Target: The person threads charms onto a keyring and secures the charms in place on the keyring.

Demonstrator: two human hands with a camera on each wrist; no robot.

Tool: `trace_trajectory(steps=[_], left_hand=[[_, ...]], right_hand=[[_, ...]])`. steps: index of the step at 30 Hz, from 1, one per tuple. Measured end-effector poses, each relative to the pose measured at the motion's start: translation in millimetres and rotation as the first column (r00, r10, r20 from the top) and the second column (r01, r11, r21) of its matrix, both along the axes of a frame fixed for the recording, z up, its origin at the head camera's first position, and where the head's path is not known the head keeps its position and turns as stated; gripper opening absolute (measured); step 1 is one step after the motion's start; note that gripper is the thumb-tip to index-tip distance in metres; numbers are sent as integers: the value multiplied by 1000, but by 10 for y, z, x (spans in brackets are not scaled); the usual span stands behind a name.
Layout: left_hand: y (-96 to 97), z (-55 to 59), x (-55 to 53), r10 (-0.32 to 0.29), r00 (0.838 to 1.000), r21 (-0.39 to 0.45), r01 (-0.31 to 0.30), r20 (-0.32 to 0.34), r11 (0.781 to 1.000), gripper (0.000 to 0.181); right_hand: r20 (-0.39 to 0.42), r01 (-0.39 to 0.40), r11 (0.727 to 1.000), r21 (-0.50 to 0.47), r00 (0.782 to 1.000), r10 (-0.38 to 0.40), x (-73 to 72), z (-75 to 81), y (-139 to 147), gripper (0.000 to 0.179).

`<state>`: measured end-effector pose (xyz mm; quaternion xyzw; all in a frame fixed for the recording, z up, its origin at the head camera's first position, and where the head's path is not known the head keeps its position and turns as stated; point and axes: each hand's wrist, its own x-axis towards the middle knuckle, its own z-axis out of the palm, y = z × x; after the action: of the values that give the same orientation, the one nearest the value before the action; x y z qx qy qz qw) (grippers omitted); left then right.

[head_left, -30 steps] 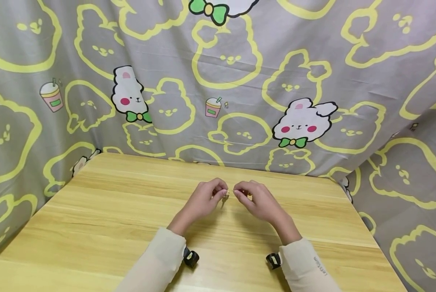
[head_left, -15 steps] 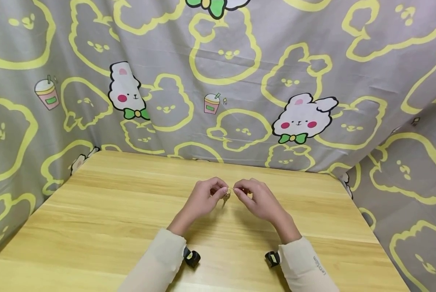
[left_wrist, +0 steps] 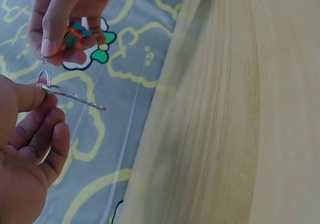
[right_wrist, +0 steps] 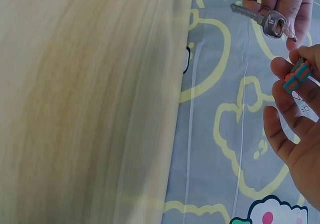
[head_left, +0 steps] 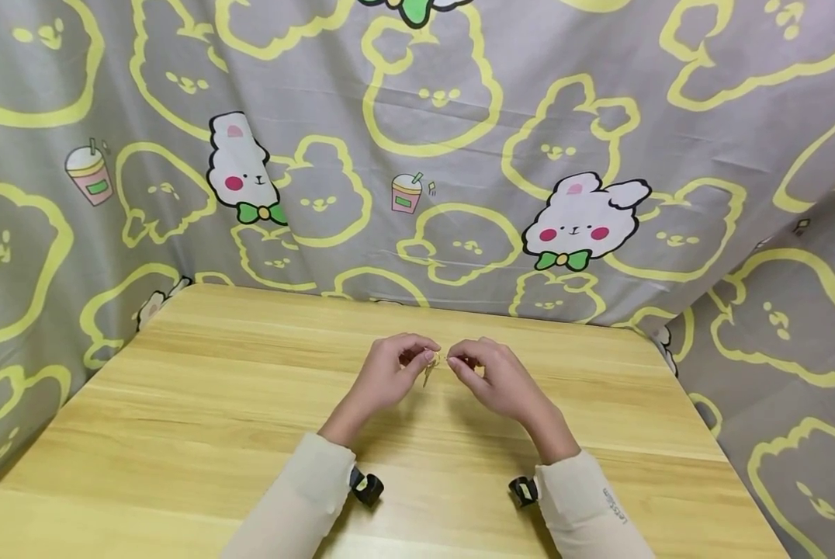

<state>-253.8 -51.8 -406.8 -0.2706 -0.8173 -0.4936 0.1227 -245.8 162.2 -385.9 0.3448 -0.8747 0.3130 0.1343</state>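
My left hand point(head_left: 388, 374) pinches a metal key ring point(left_wrist: 45, 76) between thumb and fingertips. From that ring a silver key point(right_wrist: 272, 24) hangs, its toothed blade pointing away from the fingers. Facing it, my right hand point(head_left: 493, 379) holds a small orange and teal charm point(right_wrist: 298, 76), mostly covered by the fingers in the head view. A tiny metal loop point(left_wrist: 44, 60) sticks out at the right thumb tip, a short gap from the ring. Both hands are raised over the far middle part of the table, fingertips almost meeting.
The wood-grain table point(head_left: 250, 450) spreads beneath both arms. A grey curtain point(head_left: 348, 93) with yellow animal outlines stands behind it and on both sides. Black cameras sit on the left wrist point(head_left: 367, 487) and the right wrist point(head_left: 524, 491).
The left fingers have shifted slightly on the key ring, and the key hangs a little differently. The right hand keeps its pinch almost unmoved. The whole head view has tilted down slightly.
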Motion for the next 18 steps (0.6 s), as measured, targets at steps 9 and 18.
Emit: trace_trajectory(steps=[9,18], left_hand=[[16,-3,-8,1,1000,-9,-1,20,1000,14],[40,-15,4,-16,999,22,15,45,1000,14]], right_hand=[[9,-15,1000,7,1000,15,-7,16,-18,11],[46,-27,1000,-7,999,27,-13,-1,-16,12]])
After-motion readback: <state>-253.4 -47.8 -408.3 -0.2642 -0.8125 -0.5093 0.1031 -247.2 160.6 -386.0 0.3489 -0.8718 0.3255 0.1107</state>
